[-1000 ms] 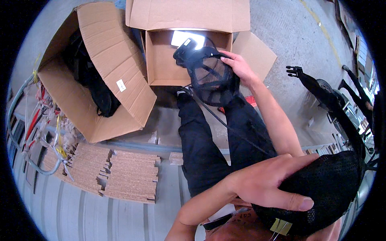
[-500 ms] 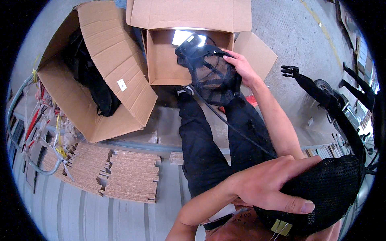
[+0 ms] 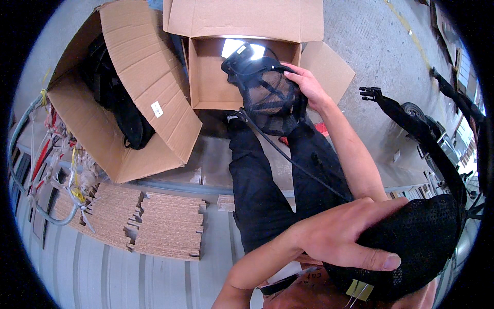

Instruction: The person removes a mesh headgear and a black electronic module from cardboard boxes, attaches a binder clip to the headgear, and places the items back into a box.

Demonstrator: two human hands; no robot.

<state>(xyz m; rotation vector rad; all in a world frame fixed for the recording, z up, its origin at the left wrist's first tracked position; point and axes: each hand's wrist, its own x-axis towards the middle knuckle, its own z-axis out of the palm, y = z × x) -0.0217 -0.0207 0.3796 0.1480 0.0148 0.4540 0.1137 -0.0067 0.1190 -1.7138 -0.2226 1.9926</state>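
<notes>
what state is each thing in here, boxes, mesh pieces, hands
middle cardboard box: flaps open, nearly bare inside
left cardboard box: open, tipped, black items inside
far mesh piece: held over the middle box
near mesh piece: pressed under palm
right hand: gripping far mesh piece
left hand: flat on near mesh piece

The right hand (image 3: 309, 85) is stretched far forward on a straight arm, fingers curled in a closed grip. The left hand (image 3: 345, 232) lies near, crossed to the right, fingers spread flat.
</notes>
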